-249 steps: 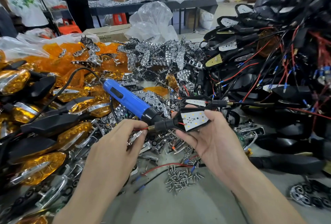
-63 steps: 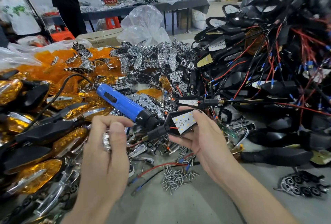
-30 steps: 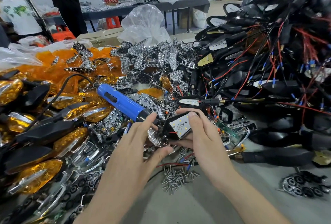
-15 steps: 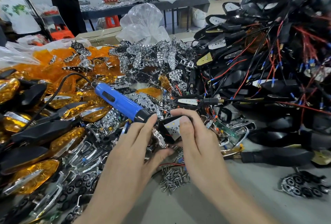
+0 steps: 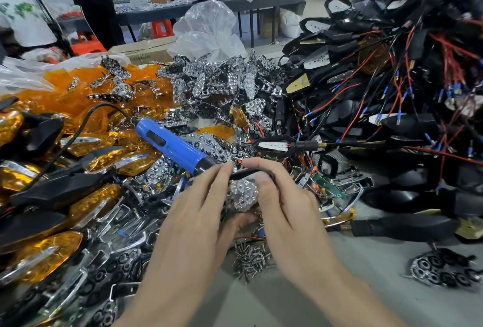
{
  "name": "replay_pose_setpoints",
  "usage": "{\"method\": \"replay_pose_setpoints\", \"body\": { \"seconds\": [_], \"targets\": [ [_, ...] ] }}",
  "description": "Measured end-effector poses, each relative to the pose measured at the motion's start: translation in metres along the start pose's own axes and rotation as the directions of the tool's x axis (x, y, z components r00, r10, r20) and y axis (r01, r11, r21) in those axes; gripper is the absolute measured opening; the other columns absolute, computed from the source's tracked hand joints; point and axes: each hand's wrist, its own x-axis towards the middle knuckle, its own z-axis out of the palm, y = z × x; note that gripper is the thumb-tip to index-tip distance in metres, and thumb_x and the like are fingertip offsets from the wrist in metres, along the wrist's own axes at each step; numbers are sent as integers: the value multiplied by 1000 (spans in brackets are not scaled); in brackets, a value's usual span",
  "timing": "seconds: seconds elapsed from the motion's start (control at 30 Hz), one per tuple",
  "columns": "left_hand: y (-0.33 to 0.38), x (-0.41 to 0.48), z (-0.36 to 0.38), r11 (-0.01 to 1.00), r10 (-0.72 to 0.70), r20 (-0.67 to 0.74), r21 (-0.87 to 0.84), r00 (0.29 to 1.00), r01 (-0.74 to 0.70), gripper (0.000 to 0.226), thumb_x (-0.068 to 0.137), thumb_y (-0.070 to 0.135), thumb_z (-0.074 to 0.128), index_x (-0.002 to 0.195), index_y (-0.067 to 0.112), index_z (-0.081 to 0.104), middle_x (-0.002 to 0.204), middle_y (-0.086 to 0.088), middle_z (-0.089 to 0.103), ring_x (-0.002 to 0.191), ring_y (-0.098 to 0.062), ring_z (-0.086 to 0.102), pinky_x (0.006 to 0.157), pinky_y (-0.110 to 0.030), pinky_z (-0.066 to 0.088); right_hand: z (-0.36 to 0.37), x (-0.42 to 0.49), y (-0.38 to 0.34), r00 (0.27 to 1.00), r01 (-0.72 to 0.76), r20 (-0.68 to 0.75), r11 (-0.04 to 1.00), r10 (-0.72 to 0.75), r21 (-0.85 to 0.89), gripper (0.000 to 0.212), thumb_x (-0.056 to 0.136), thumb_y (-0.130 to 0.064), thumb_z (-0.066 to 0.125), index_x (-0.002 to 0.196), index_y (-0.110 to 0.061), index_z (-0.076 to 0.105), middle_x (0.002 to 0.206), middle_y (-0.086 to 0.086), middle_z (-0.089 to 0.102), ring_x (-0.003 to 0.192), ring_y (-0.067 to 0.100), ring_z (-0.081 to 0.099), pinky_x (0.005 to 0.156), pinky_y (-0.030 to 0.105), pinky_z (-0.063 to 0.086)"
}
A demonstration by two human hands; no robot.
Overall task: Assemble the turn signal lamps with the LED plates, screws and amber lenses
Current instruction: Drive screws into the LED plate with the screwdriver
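— Where's the lamp [image 5: 248, 173]?
— Held just over the screws [image 5: 251, 258] on the desk [image 5: 366, 261]. Your left hand [image 5: 198, 211] pinches it, finger on top, thumb beneath. Your right hand [image 5: 285, 211] curls round it, thumb against the chrome plate [image 5: 241, 194] (blue screwdriver [image 5: 170, 143] just behind).

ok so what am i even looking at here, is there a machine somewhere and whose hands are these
No machine here: a person works with bare hands, and the picture comes from a camera worn on their head, looking forward and down. The left hand and right hand together grip a black lamp housing, with a chrome LED plate set on it beside the right thumb. On the surface lie a blue electric screwdriver, a heap of screws, amber lenses, more chrome plates and, at right, a tangle of wired black housings. Lamps with lenses fitted lie at the left.
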Motion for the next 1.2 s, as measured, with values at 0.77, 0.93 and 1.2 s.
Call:
{"method": "replay_pose_setpoints", "body": {
  "seconds": [0.77, 0.93, 1.2],
  "targets": [
    [-8, 5, -5, 973, 32, 98, -230, 995, -8, 57, 88, 78, 33, 135, 78, 2, 108, 25, 37, 86, -5, 50, 58, -15, 40, -4, 26, 10, 870, -489, 327, 554, 370, 674, 43, 91, -42, 49, 109, -16, 78, 114, 14, 76, 91, 24, 74, 67, 33, 61],
    [-9, 5, -2, 970, 15, 107, -243, 994, 11, 55, 88, 83, 28, 139, 75, 8, 104, 24, 36, 86, -6, 50, 56, -19, 43, -3, 19, 13, 899, -438, 311, 653, 309, 617, 37, 97, -55, 54, 117, -32, 75, 127, 6, 73, 101, 23, 74, 82, 33, 59],
    [-12, 1, 0, 896, -38, 180, -429, 983, 113, 50, 94, 77, 31, 141, 72, 17, 122, 36, 43, 109, 2, 53, 85, -18, 47, -2, 19, 10, 903, -429, 243, 691, 355, 582, 37, 98, -50, 50, 111, -30, 77, 114, 11, 76, 95, 29, 75, 77, 36, 62]
  ]
}}
